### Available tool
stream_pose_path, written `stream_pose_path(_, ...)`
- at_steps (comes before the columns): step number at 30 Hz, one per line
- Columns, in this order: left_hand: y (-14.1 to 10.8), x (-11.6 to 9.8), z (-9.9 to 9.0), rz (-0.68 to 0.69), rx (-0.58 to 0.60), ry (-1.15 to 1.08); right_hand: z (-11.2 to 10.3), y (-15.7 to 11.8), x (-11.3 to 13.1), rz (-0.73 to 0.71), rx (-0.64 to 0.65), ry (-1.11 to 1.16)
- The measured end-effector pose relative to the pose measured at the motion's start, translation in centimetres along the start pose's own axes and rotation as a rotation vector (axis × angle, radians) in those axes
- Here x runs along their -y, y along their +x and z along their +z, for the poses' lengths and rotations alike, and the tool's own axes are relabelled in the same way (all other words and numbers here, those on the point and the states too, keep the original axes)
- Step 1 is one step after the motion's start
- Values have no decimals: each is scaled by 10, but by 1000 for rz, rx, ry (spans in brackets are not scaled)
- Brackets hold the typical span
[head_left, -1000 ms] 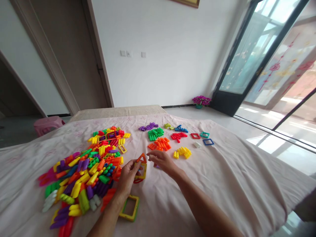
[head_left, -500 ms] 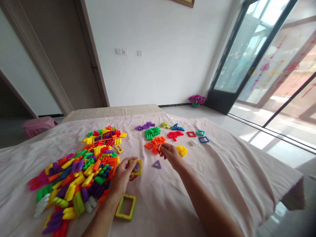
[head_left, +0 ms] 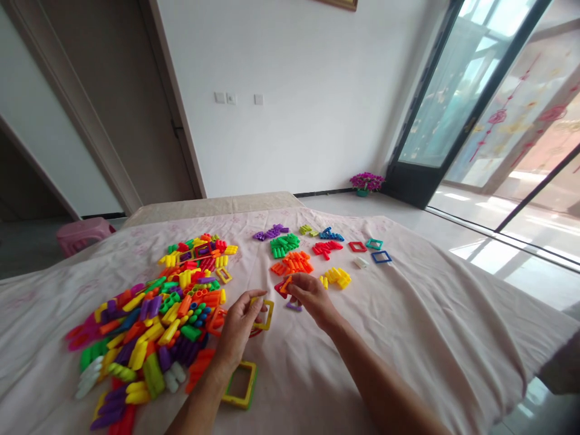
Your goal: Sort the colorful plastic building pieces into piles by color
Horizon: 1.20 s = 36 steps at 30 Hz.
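Observation:
My left hand (head_left: 238, 323) pinches a yellow square frame tile (head_left: 270, 315) by its left edge, tilted above the cloth. A red ring-like piece (head_left: 255, 332) shows just under that hand, partly hidden. To the right, my right hand (head_left: 313, 297) is closed on small triangle tiles (head_left: 283, 286), red and orange; its fingers cover part of them. Below its fingertips a purple triangle tile (head_left: 294, 307) lies on the cloth, partly covered. By my left forearm is a larger yellow and green square frame (head_left: 247, 393).
A big mixed heap of coloured plastic tube blocks (head_left: 149, 332) spreads over the left of the tablecloth (head_left: 408, 338). Sorted groups lie farther back: orange blocks (head_left: 294, 263), green blocks (head_left: 285, 244), yellow blocks (head_left: 338, 278), red blocks (head_left: 327, 248). A blue square frame (head_left: 381, 257) lies right.
My right hand has turned the triangle tiles, so red and orange faces show, and it has come nearer my left hand. The yellow frame in my left hand has tilted. The view has shifted slightly.

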<state>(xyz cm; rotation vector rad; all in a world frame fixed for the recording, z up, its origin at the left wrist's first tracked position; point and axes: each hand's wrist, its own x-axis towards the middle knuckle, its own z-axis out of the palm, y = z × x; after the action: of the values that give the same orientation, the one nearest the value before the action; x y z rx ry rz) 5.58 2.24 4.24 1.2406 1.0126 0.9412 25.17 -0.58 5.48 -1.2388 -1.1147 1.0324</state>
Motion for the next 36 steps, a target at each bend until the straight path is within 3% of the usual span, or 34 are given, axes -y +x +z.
stream_pose_path(7, 2, 11, 0, 25, 99, 80, 26, -5, -11, -45, 107, -6)
stream_pose_path(10, 4, 12, -2, 62, 57, 96, 26, -4, -14, -56, 61, -38)
stream_pose_path(18, 14, 12, -13, 52, -41, 25, -19, 6, -23, 66, -118, -224)
stream_pose_path(25, 11, 8, -12, 35, -75, -58, -58, 6, -31, 153, -89, -505)
stream_pose_path(36, 10, 11, -9, 31, -69, -14, -58, -1, -28, 191, 61, -839)
